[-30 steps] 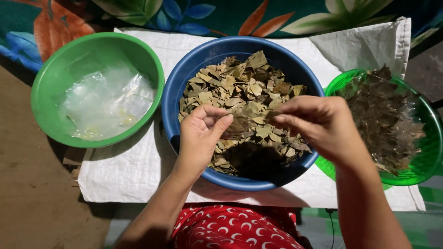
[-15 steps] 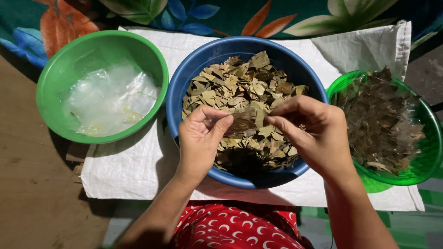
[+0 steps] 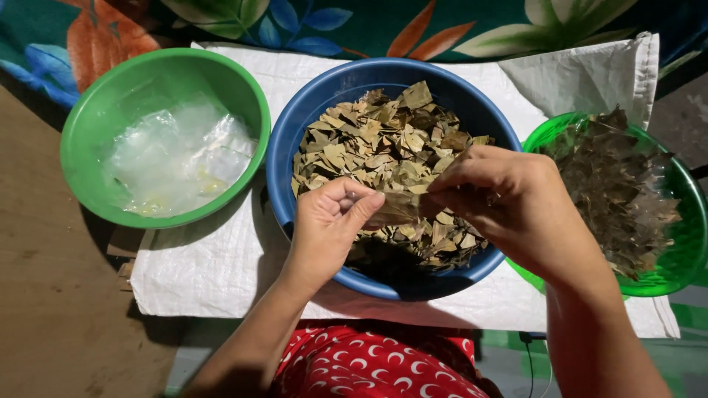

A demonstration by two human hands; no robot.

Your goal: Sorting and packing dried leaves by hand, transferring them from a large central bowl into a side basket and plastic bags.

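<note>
Two Hands on One Dry Leaf

Both hands meet over the blue bowl (image 3: 295, 140) of dry leaf pieces. Left hand (image 3: 330, 225) and right hand (image 3: 509, 203) each pinch an end of one brown leaf (image 3: 398, 210), fingertips pressed together. Since a second ago the hands have closed in, taking the leaf between them. Green bowl (image 3: 88, 133) of clear plastic at left; green basket (image 3: 686, 199) of darker leaves at right; white sack (image 3: 214, 273) beneath.
</note>
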